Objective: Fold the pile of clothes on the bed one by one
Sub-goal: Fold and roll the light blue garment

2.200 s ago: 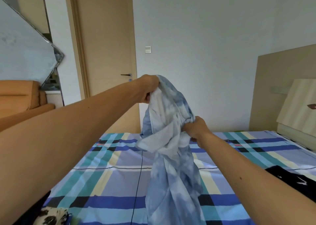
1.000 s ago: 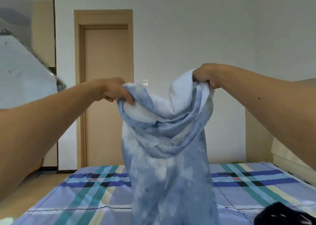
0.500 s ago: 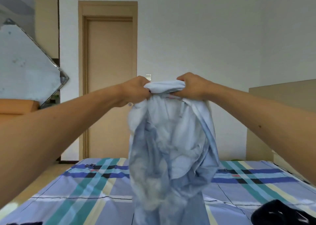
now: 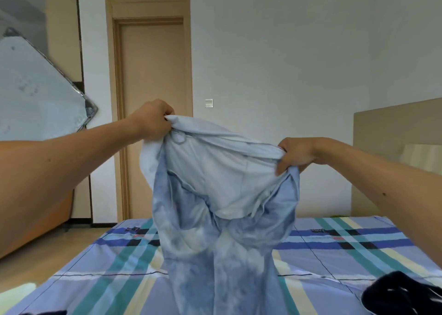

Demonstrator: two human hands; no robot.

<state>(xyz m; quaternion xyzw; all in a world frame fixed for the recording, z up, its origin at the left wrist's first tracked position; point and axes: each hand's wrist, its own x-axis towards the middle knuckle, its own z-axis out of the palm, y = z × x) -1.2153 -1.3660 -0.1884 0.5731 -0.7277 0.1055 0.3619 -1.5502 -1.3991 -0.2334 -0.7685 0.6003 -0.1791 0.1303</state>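
Far left, tilted grey panel [image 4: 35, 94] by wall, wooden door [image 4: 153, 87] just beside; grips top edge of blue tie-dye garment [image 4: 222, 219] with left hand [image 4: 153, 119], fingers curled round cloth, raised before door; holds same edge lower with right hand [image 4: 295, 155], fingers closed on fabric; garment spread between hands, hanging over plaid bed [image 4: 334, 255], lower end out of frame; dark clothing [image 4: 401, 293] on bed, lower right

Half a second earlier the left hand [image 4: 153, 119] and the right hand [image 4: 295, 155] gripped the blue tie-dye garment [image 4: 222, 207] close together at its top edge. They moved apart, the right hand dropping lower, and the pale top band stretched out between them. The garment's pale inner side opened wider.
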